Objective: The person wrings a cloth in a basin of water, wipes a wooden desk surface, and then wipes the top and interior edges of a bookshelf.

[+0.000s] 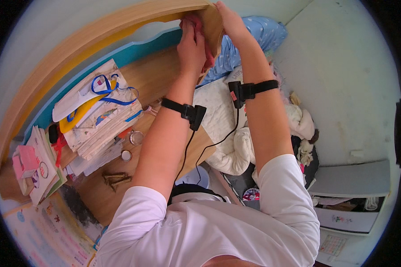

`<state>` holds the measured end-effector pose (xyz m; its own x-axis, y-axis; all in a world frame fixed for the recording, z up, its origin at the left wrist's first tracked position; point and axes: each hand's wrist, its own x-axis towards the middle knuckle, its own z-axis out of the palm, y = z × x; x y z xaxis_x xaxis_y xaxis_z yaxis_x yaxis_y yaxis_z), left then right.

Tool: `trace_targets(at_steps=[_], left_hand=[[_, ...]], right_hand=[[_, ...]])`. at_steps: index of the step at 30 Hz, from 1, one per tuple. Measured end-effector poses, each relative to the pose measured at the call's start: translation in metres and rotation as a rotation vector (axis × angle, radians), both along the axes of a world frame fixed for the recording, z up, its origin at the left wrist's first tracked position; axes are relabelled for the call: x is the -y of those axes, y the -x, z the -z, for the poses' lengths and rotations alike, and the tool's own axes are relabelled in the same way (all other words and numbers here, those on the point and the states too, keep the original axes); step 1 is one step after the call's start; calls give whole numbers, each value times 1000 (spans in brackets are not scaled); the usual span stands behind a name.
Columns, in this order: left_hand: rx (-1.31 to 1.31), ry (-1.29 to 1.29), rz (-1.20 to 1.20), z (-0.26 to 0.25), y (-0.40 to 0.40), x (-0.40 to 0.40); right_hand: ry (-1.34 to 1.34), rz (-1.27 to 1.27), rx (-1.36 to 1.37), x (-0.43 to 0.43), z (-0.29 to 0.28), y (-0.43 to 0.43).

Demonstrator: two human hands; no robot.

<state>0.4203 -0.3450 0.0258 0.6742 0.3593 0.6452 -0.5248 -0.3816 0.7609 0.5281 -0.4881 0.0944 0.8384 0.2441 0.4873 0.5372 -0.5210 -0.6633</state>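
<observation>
My left hand [192, 50] presses a red cloth [209, 57] against the inner face of a wooden side panel [215, 28] of the desk's shelf unit. The cloth shows above the fingers and below along the panel. From the outer side, my right hand [233, 25] grips the same panel near its top corner; some of its fingers are hidden. Beneath the left forearm lies the wooden desktop [150, 78]. A black strap with a small wired device sits on each forearm.
On the desk, a stack of papers and books [103, 133] carries a blue ribbon [122, 102]. Two small round items, one a metal-rimmed disc [126, 155], lie nearby. A pink box [26, 162] stands far left. Right are a blue pillow [264, 33], cream quilt [235, 157] and grey cabinet [352, 180].
</observation>
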Motion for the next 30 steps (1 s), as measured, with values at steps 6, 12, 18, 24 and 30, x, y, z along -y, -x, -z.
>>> trace_targets(at_steps=[6,12,18,24,30], left_hand=[[-270,-10,-51,47,2,4],[-295,7,-16,32,5,-10],[108,-11,1,-42,32,19],[126,-23,21,-11,25,15],[304,-77,76,-44,42,12]], right_hand=[[165,54,184,4,5,-6],[-40,57,-28,-29,-34,42],[-260,23,-206,-18,-33,47],[-302,-203,-269,-13,-32,34],[-324,-6,-441,-29,-68,89]])
